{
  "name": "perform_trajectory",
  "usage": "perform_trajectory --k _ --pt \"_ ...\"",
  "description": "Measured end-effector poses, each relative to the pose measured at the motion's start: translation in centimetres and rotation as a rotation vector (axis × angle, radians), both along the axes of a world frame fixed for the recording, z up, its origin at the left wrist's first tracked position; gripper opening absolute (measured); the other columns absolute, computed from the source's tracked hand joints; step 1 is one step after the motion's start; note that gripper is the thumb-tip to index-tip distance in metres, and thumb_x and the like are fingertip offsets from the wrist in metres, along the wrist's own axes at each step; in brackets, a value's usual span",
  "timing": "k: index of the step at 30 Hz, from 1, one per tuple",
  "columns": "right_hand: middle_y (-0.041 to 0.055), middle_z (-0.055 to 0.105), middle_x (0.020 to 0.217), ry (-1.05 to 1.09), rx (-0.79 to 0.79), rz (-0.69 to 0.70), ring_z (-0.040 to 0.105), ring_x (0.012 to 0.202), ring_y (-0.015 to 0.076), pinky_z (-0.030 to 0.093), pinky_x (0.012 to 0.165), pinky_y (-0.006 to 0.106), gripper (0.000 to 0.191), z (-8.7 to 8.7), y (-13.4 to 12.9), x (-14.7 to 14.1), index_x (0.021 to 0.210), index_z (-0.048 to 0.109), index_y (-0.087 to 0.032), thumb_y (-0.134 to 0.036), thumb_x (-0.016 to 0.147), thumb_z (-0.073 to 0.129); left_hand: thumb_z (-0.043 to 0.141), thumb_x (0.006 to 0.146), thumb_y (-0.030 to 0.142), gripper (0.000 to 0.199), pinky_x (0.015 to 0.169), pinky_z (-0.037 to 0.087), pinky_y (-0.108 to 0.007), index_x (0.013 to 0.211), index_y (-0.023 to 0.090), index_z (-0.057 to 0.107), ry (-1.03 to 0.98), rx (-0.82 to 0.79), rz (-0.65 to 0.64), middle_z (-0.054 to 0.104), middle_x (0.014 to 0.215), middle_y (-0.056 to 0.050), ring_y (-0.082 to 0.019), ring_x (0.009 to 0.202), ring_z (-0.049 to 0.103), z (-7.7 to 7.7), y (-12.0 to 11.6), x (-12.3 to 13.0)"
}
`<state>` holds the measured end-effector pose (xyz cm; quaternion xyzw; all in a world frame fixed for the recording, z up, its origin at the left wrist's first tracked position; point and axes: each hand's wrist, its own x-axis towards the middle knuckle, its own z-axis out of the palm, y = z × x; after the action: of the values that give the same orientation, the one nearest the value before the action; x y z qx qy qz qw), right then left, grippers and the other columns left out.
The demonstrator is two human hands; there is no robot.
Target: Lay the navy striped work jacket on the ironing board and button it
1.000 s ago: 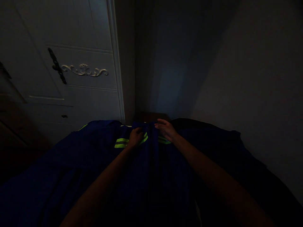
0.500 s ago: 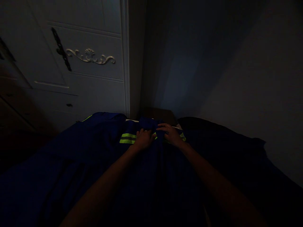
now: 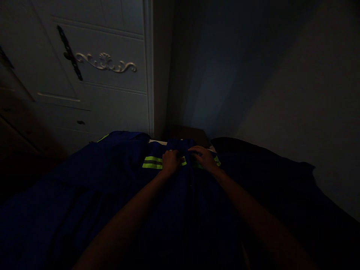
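A dark blue garment (image 3: 118, 176) with yellow-green reflective stripes (image 3: 152, 162) lies spread out in front of me in a very dark room. My left hand (image 3: 170, 161) rests on its far end, fingers curled into the cloth beside the stripes. My right hand (image 3: 204, 158) sits just to the right, fingers bent down onto the same folded edge. Both forearms stretch out over the garment.
A white wardrobe door (image 3: 112, 97) with a scroll ornament (image 3: 107, 62) and a dark handle (image 3: 69, 53) stands at the back left. A bare wall (image 3: 281, 82) fills the right. Dark bedding (image 3: 281, 180) lies to the right of the garment.
My hands came closer together on the garment's far edge, the right hand dropping from raised to resting on the cloth. The view tilted slightly.
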<state>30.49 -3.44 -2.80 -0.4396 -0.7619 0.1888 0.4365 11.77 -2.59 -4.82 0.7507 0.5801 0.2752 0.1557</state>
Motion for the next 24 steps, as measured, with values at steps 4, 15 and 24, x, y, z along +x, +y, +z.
perform_trajectory --k 4,15,24 --pt "0.0014 0.074 0.095 0.119 -0.099 -0.014 0.067 0.093 0.0202 0.048 0.09 0.036 0.015 0.3 -0.4 -0.4 0.09 0.074 -0.026 -0.026 0.079 0.064 0.063 0.085 0.027 0.021 0.089 0.047 -0.036 0.1 0.019 0.075 -0.198 0.022 0.006 0.074 0.104 -0.011 -0.025 0.098 0.066 -0.4 1.0 -0.3" --pt "0.0035 0.072 0.094 0.067 0.071 0.023 0.066 0.092 0.0212 0.049 0.091 0.037 0.005 0.5 -1.2 -1.0 0.079 0.069 -0.025 -0.024 0.082 0.065 0.07 0.079 0.028 0.018 0.088 0.051 -0.034 0.094 0.019 0.074 -0.73 0.154 -0.048 0.075 0.098 -0.005 -0.021 0.093 0.068 2.7 -1.1 -0.1" --pt "0.0081 0.064 0.11 -0.087 0.341 -0.034 0.06 0.103 0.0219 0.049 0.092 0.039 0.015 0.1 -1.4 -0.9 0.078 0.063 -0.024 -0.024 0.09 0.054 0.074 0.07 0.03 0.025 0.07 0.052 -0.027 0.092 0.017 0.069 -0.966 -0.021 -0.176 0.074 0.085 -0.005 -0.018 0.079 0.068 3.4 -1.1 -0.5"
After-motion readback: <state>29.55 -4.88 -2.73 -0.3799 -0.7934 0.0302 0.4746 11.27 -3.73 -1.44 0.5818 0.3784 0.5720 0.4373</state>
